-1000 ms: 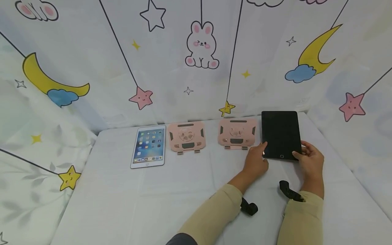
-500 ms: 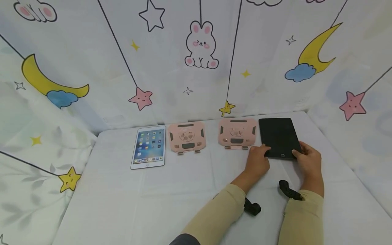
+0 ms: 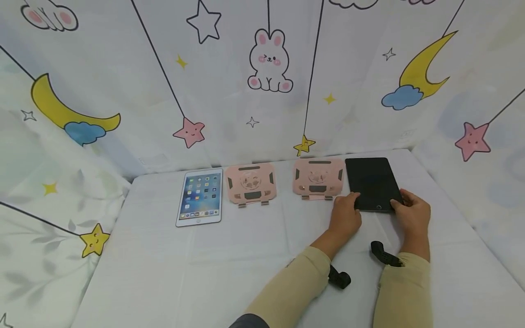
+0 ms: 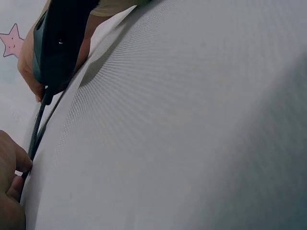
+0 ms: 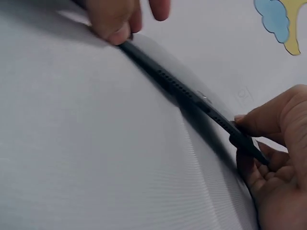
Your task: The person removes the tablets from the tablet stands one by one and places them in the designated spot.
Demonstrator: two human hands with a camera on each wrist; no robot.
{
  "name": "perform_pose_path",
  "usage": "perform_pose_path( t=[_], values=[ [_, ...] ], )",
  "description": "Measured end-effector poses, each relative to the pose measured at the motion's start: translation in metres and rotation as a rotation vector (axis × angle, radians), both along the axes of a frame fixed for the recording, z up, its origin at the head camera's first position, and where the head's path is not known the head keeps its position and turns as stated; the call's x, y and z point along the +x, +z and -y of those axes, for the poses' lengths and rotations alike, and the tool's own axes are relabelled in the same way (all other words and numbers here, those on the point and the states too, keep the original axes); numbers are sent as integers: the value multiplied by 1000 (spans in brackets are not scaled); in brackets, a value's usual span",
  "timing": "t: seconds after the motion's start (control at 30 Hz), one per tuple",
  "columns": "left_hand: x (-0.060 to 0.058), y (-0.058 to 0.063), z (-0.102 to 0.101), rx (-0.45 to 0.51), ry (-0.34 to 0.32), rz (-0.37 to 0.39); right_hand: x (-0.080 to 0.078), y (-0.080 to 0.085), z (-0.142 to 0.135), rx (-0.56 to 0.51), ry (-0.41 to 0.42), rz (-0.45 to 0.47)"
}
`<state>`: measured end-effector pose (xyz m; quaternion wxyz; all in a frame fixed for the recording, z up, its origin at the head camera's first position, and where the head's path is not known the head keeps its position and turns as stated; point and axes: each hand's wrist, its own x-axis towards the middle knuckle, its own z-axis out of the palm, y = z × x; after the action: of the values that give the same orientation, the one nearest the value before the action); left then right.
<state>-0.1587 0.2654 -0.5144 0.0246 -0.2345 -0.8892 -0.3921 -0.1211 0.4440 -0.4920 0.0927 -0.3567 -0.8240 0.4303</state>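
At the right of the table, in the head view, lies a black tablet [image 3: 371, 182] with its dark screen up and its round home button toward me. My left hand [image 3: 346, 216] pinches its near left corner. The near right corner is held by my right hand [image 3: 413, 215], thumb on the screen side. In the right wrist view, fingers of the right hand [image 5: 283, 139] curl under the tablet's edge [image 5: 182, 88], and a dark shadow lies below that edge. The left wrist view shows the left hand [image 4: 9, 177] at the same thin edge.
Left of the black tablet lie a pink tablet-stand-like plate [image 3: 317, 177] and a similar pink plate [image 3: 250, 183]. A white tablet [image 3: 199, 198] with a lit screen lies farther left. A printed cloth wall [image 3: 229, 91] rises behind the white table [image 3: 229, 273].
The black tablet's far edge has come down and shifted slightly left, mostly in the first half second. Both hands stay at its near corners with only small shifts.
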Motion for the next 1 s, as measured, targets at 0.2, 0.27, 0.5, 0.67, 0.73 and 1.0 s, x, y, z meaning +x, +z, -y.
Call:
perform_pose_path(
  t=[0.2, 0.27, 0.5, 0.67, 0.73, 1.0],
  values=[
    [1, -2, 0, -17, -6, -11, 1, -4, 3, 33, -91, -11],
    [2, -2, 0, -25, -14, -22, 1, -4, 4, 42, -112, -6],
    [0, -2, 0, -55, -42, -54, 1, -3, 4, 40, -138, 2],
    [-4, -2, 2, -59, -56, -65, -4, -4, 6, 60, -126, -5],
    [-5, -3, 5, -50, -63, -58, -6, -5, 8, 63, -120, 0],
    [-6, -1, 11, 18, -93, 18, -9, -6, 12, 84, -90, -15]
  ],
)
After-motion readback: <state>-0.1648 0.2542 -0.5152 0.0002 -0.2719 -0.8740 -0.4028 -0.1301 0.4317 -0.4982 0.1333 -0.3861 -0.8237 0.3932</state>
